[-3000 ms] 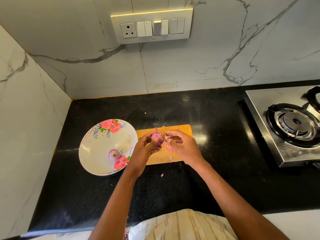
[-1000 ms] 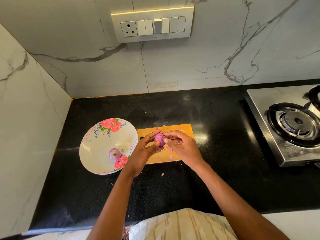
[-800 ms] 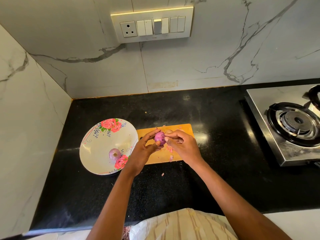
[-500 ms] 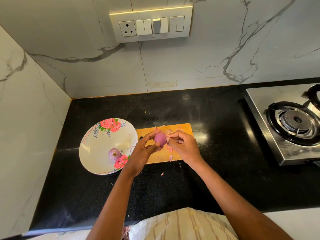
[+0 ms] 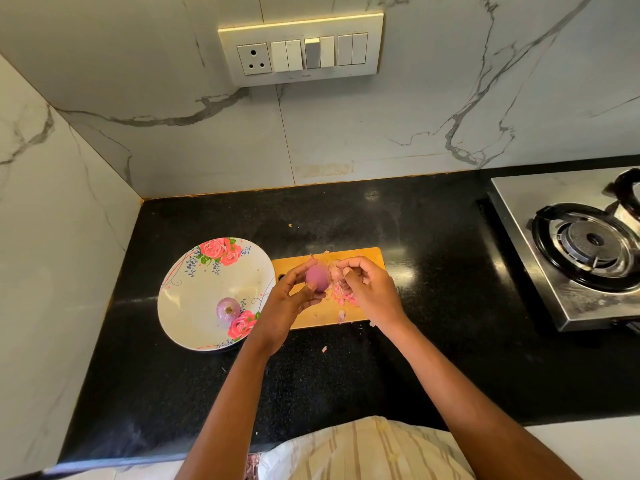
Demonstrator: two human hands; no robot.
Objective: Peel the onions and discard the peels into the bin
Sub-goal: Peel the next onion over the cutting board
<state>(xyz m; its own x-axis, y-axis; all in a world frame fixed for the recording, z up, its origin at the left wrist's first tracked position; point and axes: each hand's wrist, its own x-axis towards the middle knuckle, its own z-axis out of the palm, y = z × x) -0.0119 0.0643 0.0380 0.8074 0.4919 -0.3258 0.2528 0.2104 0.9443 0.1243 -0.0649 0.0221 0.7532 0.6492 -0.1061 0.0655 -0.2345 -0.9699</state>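
marble wall [image 5: 381, 133], black counter [image 5: 415, 358] — gas stove [image 5: 585, 244]

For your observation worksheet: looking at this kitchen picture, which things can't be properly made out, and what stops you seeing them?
- Bin: none in the head view.
- Right hand: its curled fingers hide how much peel they hold.
- Onion in the left hand: its far side is hidden.
- Stove: cut off by the right edge.
- Cutting board: its middle is hidden by both hands.

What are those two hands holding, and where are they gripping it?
The left hand grips a peeled purple onion by its sides, fingertips and thumb. The right hand pinches a loose piece of onion peel beside it.
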